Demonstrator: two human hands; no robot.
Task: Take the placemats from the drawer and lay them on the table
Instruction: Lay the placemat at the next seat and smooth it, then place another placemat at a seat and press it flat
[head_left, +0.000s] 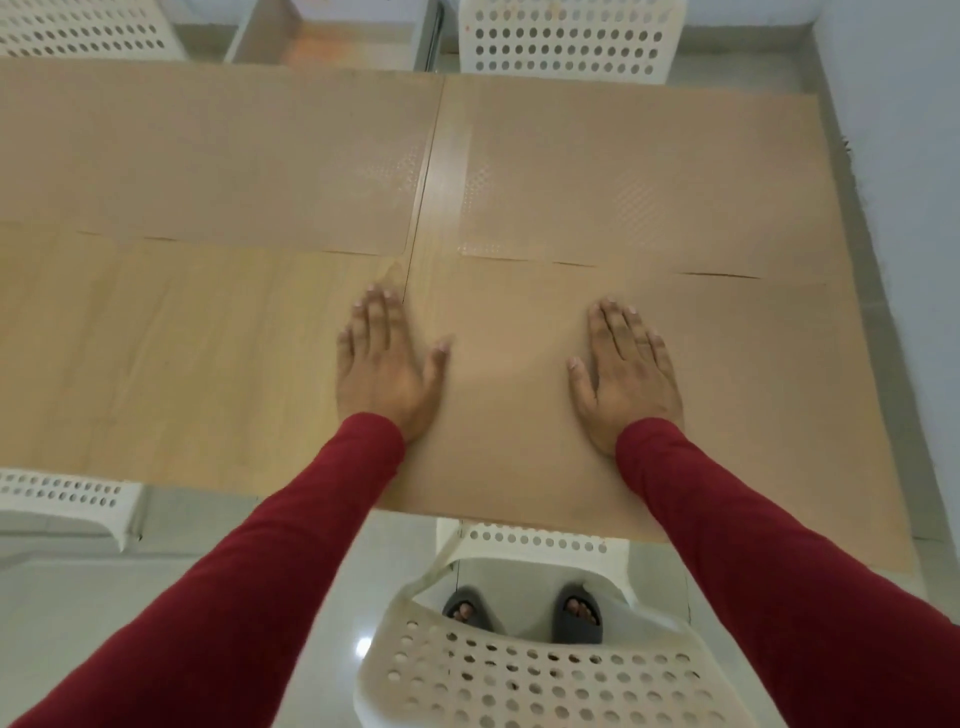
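Head view: right hand (626, 374) lies flat, fingers spread, on the near tan rectangular placemat (727, 405). Left hand (387, 366) lies flat at its left edge, on the light wooden table (182, 364).

The light wood-grain table top (156, 364) has a smooth, faintly satin laminate look. The two far tan rectangular placemats (208, 156) (649, 171) look like thin flexible plastic — fine embossed dot texture, with a soft sheen near their inner edges. The near tan placemat (519, 415) reads matt; its texture is blurred. The white perforated chairs (519, 675) appear to be moulded plastic, smooth and slightly glossy. The dark red sleeves (234, 597) are soft matt knit cloth. The pale floor tiles (78, 597) are glossy — they reflect light.
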